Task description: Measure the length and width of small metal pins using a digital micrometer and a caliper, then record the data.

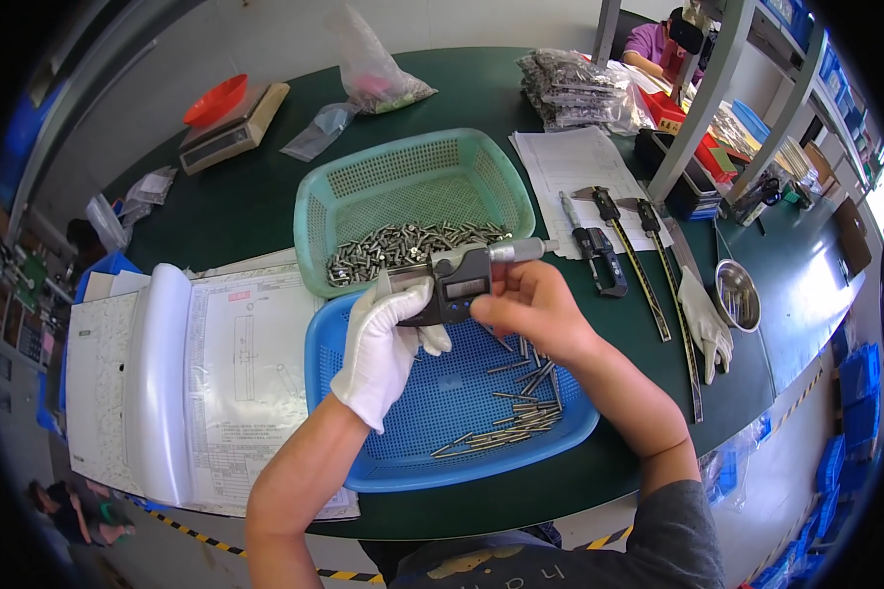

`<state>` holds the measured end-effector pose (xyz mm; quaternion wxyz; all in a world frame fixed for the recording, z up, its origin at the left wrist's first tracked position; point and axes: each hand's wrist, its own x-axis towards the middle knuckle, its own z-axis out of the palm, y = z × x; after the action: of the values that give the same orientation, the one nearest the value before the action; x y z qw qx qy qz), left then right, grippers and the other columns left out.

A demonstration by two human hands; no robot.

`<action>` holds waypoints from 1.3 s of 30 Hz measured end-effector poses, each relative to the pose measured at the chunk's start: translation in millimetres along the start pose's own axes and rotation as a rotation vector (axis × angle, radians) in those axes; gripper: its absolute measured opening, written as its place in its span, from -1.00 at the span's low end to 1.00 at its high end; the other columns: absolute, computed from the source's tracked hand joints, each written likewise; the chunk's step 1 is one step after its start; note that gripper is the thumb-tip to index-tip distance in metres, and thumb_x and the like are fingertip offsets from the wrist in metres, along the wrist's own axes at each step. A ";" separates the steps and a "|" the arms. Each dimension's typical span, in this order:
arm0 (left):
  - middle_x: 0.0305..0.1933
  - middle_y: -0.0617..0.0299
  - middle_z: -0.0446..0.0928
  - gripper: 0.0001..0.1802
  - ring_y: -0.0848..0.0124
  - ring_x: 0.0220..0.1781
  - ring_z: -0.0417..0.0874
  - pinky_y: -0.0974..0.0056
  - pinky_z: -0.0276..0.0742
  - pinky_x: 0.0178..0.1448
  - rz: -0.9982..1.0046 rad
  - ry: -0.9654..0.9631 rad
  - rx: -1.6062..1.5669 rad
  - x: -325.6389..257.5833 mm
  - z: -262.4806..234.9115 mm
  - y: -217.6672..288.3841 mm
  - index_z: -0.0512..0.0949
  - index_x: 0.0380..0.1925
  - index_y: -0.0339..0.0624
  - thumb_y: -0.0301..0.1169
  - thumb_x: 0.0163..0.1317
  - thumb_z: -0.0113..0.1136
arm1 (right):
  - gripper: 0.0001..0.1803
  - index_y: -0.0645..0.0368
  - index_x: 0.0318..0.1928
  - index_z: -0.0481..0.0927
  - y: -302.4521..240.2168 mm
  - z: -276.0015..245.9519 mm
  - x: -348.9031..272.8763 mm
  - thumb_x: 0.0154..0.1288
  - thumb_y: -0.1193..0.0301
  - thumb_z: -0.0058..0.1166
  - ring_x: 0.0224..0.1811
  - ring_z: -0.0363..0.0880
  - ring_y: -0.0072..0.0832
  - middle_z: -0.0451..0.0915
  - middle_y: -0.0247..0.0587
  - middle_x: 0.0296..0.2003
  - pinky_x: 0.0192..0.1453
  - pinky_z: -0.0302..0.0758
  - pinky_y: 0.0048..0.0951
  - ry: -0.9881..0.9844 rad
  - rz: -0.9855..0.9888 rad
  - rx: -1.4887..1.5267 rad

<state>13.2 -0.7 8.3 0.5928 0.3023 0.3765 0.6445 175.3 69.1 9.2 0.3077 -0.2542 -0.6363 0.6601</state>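
Observation:
Over the two baskets I hold a digital micrometer (465,287) with a dark body, a small display and a silver thimble. My left hand (378,344), in a white glove, is closed around its frame side. A thin metal piece shows by the gloved fingers; I cannot tell whether it is a separate pin. My bare right hand (535,309) grips the micrometer's right end, thumb near the buttons. Below is a blue basket (452,478) with several slim metal pins (521,417). Behind it, a green basket (309,211) holds many short metal parts (413,245).
A binder with a drawing (250,383) lies left. At right are another micrometer (596,250), two calipers (648,270), a white glove (705,319) and a metal bowl (737,294). A scale (231,128) and bagged parts (570,88) stand behind. Another person (648,44) sits far right.

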 end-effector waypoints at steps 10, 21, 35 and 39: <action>-0.54 0.08 0.48 -0.72 0.41 -0.65 0.48 0.43 0.34 -0.57 0.063 0.037 -0.042 0.6 -3.9 5.1 0.43 -0.31 -0.42 -0.37 0.09 0.01 | -0.69 0.19 -0.44 0.44 6.9 -14.3 9.4 0.18 0.17 0.00 -0.62 0.36 -0.66 0.41 -0.41 -0.62 -0.53 0.27 -0.66 0.392 -0.138 0.289; -0.54 0.08 0.48 -0.71 0.43 -0.69 0.45 0.46 0.30 -0.63 0.059 0.033 -0.042 -0.3 -6.1 6.8 0.43 -0.31 -0.44 -0.39 0.05 0.00 | -0.74 0.25 -0.18 0.39 8.4 -9.8 6.7 0.06 0.55 0.02 -0.34 0.46 -0.60 0.49 -0.27 -0.34 -0.28 0.38 -0.62 0.327 -0.334 0.135; -0.61 0.11 0.45 -0.72 0.43 -0.72 0.43 0.46 0.27 -0.66 0.043 0.034 -0.030 -1.5 -5.4 6.6 0.44 -0.35 -0.45 -0.39 0.03 0.01 | -0.70 0.25 -0.46 0.46 5.4 -14.1 7.3 0.17 0.23 -0.01 -0.64 0.33 -0.65 0.41 -0.34 -0.62 -0.54 0.27 -0.65 0.347 -0.088 0.146; -0.62 0.12 0.44 -0.73 0.43 -0.72 0.43 0.46 0.28 -0.65 0.045 0.024 -0.031 -1.2 -7.0 5.3 0.44 -0.34 -0.43 -0.39 0.03 0.02 | -0.65 0.24 -0.48 0.45 5.8 -14.3 8.5 0.18 0.16 -0.02 -0.67 0.28 -0.66 0.38 -0.36 -0.63 -0.58 0.24 -0.66 0.340 -0.053 0.127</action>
<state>4.7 -2.9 9.1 0.5781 0.2935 0.3666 0.6672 179.4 85.0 3.0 0.4434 -0.3253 -0.5388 0.6382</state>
